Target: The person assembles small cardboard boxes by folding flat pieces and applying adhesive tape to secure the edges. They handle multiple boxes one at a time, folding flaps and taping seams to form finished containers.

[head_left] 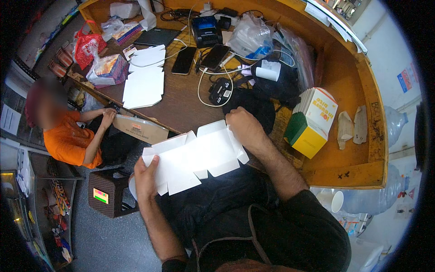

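An unfolded white carton blank (197, 156) with cut flaps spans the space between my hands, over my lap at the desk's near edge. My left hand (146, 177) pinches its left end, thumb on top. At the upper right corner, my right hand (244, 127) grips the blank, its fingers curled and partly hidden. Beyond it on the desk lie more flat white blanks (144, 88), one overlapping another. Right of my right hand stands a stack of folded yellow, green and white cartons (312, 122).
The wooden desk (174, 97) holds phones (184, 60), a black printer (206, 31), cables, plastic bags (251, 36) and a black cloth bag (249, 106). A raised wooden rim curves round the right. At left, a person in orange (72, 140) holds a brown cardboard piece (140, 128) near a dark stool (111, 192).
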A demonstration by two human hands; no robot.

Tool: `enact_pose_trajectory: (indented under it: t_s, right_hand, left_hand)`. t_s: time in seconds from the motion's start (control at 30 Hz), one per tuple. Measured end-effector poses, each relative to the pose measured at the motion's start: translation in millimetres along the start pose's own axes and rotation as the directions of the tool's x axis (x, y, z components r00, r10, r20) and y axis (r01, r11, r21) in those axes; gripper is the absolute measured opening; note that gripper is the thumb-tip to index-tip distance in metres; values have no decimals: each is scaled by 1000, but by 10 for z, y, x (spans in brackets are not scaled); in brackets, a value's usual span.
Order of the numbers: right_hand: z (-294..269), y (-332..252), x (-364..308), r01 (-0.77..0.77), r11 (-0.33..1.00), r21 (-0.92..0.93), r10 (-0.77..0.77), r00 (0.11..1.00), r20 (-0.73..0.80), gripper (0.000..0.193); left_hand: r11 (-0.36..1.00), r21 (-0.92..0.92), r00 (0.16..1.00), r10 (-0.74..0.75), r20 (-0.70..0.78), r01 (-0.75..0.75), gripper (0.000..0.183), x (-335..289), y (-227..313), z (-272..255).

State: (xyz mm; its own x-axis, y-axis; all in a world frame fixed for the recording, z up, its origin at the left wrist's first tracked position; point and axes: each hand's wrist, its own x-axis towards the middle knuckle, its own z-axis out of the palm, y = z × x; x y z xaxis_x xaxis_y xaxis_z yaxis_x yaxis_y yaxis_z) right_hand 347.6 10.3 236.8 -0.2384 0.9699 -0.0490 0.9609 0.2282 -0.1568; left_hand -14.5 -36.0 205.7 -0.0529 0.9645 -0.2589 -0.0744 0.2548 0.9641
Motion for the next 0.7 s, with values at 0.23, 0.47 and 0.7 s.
enact_pose_trajectory:
  t_s: [0.23,0.47,0.7]
  right_hand:
    - [180,-24,-185,39,999,25,-35,989,-144,22]
    - [-701,-199,-367,219,717,661,70,922,-381,48]
    - [-1602,-1054,-842,468,-481,742,-708,292,-643,132]
  left_hand:
    - [998,-19,998,-64,-14,64,35,60,-109,21]
    - [939,-338,983,-120,-142,66,41,69,-182,-52]
    - [768,-630,963,-69,-262,-116,47,178,-534,159]
